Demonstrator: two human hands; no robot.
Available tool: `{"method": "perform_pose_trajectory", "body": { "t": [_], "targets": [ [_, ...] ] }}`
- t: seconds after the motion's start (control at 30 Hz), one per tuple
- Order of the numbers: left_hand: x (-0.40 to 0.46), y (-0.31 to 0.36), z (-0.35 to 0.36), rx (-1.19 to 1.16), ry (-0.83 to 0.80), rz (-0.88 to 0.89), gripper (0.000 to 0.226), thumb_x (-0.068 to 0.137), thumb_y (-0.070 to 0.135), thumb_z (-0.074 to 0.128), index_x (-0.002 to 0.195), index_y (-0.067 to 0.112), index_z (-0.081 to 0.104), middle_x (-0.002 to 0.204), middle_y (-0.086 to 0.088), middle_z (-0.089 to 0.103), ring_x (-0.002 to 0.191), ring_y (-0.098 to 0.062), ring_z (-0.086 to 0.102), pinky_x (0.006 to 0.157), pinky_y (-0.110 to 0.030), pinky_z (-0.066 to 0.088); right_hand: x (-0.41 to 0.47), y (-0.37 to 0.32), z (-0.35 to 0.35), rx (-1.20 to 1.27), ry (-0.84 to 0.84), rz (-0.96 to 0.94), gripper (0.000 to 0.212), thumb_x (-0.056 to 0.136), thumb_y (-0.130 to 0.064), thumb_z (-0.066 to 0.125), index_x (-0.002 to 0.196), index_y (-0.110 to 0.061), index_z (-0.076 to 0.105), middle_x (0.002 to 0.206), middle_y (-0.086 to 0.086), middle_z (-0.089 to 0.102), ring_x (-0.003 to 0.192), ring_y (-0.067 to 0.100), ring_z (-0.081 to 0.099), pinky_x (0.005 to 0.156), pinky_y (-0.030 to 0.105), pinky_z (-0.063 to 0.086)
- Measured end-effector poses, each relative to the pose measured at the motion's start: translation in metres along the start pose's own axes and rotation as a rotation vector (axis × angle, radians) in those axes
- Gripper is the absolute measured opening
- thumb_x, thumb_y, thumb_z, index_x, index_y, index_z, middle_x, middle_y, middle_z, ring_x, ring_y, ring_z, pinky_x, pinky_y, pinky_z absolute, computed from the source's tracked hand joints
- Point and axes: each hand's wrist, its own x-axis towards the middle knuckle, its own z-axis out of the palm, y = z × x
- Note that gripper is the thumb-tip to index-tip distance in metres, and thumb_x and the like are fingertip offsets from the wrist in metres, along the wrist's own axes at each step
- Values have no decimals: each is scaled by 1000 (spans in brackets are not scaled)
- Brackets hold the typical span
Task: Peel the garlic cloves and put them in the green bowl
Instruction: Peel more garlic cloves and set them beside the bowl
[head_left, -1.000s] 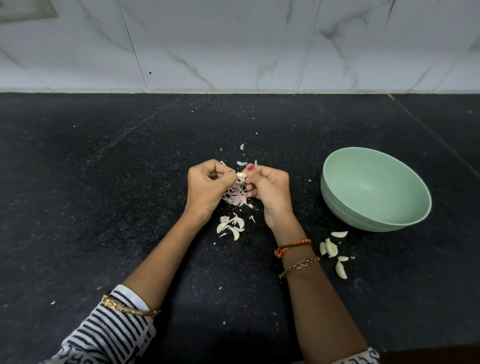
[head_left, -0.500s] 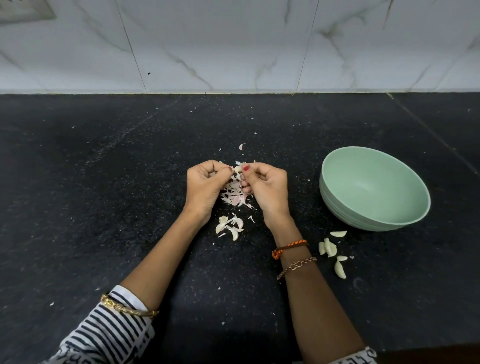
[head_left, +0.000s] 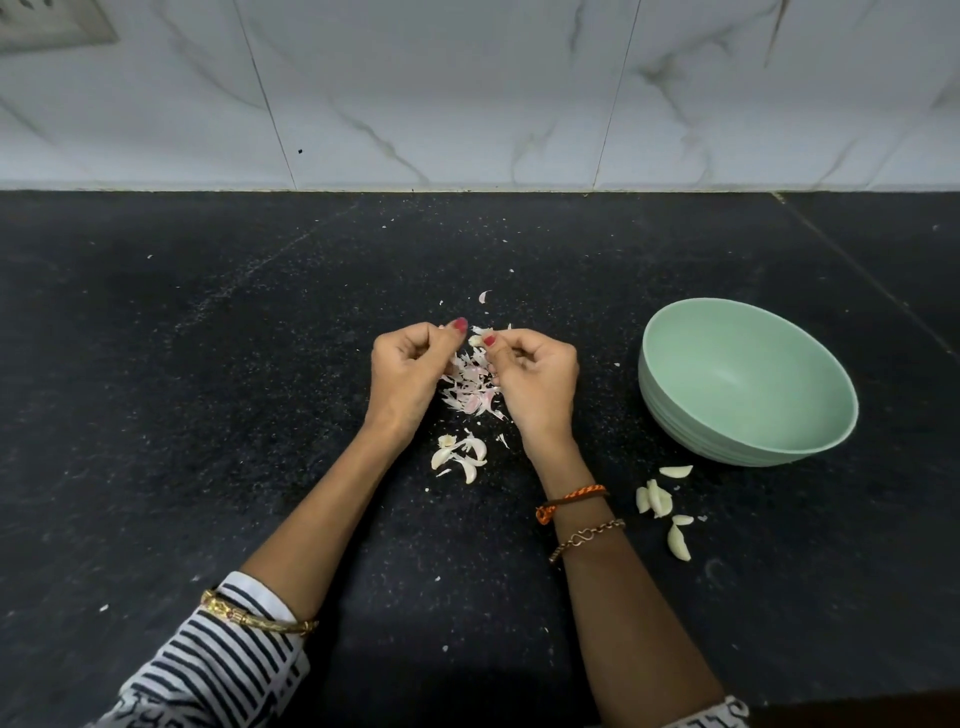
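Note:
My right hand pinches a small pale garlic clove at its fingertips. My left hand is curled just to the left of it, thumb raised and a little apart from the clove; whether it holds a bit of skin I cannot tell. Below both hands lies a heap of pinkish garlic skins. A few unpeeled cloves lie nearer me. Several peeled cloves rest on the counter beside my right wrist. The green bowl stands to the right with nothing visible inside.
The black stone counter runs back to a white marble-tiled wall. Small skin flecks are scattered beyond my hands. A seam in the counter runs diagonally at the far right.
My left thumb has drawn away from the clove to the left, opening a small gap between my hands. My right hand still pinches the clove in about the same spot.

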Motion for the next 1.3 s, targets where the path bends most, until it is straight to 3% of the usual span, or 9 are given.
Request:
{"method": "perform_pose_trajectory", "body": {
  "t": [0.17,0.27,0.47,0.73,0.83,1.0,1.1,1.17,1.3],
  "targets": [
    [-2,0,1,-29,-146,23,17,73,27,67,72,10,68,67,7,68,68,-6,61,68,-19,49,3,2,-1,-74,59,-50,10,84,-9,64,86,-2,71,60,-13,58,48,-8,53,51,9,42],
    [-1,-1,1,-15,-153,12,8,79,15,67,72,11,69,67,7,68,68,-6,61,69,-18,49,2,2,-2,-92,61,-67,11,84,-10,64,88,-1,71,64,-13,60,51,-8,55,55,11,46],
    [0,-2,0,28,-176,31,20,84,0,60,71,12,67,66,9,68,69,-3,61,69,-16,48,3,2,-4,-125,58,-104,11,84,-8,64,87,1,71,61,-14,58,49,-10,54,51,5,41],
    [-2,-1,2,-7,-105,-20,27,80,-11,55,61,8,59,53,10,61,55,2,56,57,-10,42,-1,3,-2,-213,36,-177,9,83,-8,66,84,-2,72,74,1,68,53,-8,56,52,6,42],
    [-2,-2,1,-6,-92,-33,20,74,-4,57,57,8,57,52,9,59,56,0,54,58,-14,44,-2,0,-1,-197,11,-155,10,84,-7,64,80,-1,71,65,0,66,51,-8,54,50,6,41],
    [0,-4,0,44,-53,-21,17,69,0,58,54,7,55,48,10,56,51,0,47,53,-15,41,-3,-8,-1,141,-85,96,21,88,-6,57,69,-11,65,56,-7,60,47,-1,50,47,12,42],
    [2,-5,-1,105,0,-30,14,63,12,58,55,1,56,52,-2,59,55,-10,49,55,-23,42,-3,-11,-1,291,-72,192,23,91,-9,54,70,-12,63,52,-9,54,47,-1,46,47,13,40],
    [2,-6,-3,116,36,-13,18,66,12,57,56,-3,56,56,-10,61,58,-15,51,59,-26,44,-1,-11,-2,268,-22,201,22,90,-10,56,70,-14,63,55,-5,53,48,0,45,47,13,40],
    [2,-3,-6,113,32,81,35,82,27,60,56,4,59,53,7,60,55,-6,52,60,-20,44,0,-5,-2,13,30,127,23,86,-14,62,63,-15,64,55,-4,54,50,3,47,51,18,43]
  ]
}}
